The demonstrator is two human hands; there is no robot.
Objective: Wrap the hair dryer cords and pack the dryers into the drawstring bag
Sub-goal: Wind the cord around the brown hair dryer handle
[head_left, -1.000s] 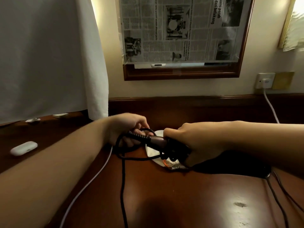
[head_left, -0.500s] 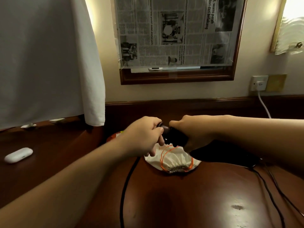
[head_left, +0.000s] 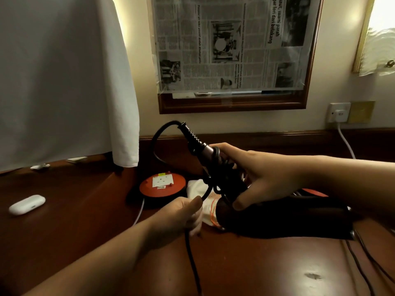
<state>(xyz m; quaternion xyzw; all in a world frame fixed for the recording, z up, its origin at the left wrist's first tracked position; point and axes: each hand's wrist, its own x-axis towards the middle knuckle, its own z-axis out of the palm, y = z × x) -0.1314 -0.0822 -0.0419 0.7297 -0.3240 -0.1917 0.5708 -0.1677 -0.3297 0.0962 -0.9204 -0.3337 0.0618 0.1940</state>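
A dark hair dryer (head_left: 277, 218) lies on the wooden desk with its handle tilted up to the left. My right hand (head_left: 263, 178) grips that handle, where several turns of black cord (head_left: 218, 167) are wound. From the handle's end the cord loops up and left, then comes down into my left hand (head_left: 183, 214), which is closed on it. The rest of the cord runs toward the desk's near edge. A white drawstring bag (head_left: 197, 189) with an orange string lies under the dryer, mostly hidden.
A round red and black cord reel (head_left: 162, 186) with a socket sits just left of the bag. A white earbud case (head_left: 26, 205) lies at far left. A white cable hangs from the wall outlet (head_left: 338, 113). Thin black cables (head_left: 363, 265) cross the desk at right.
My left hand has come away from the handle, dropping toward me with the cord. My right hand has tilted the handle up, and the reel has come into sight.
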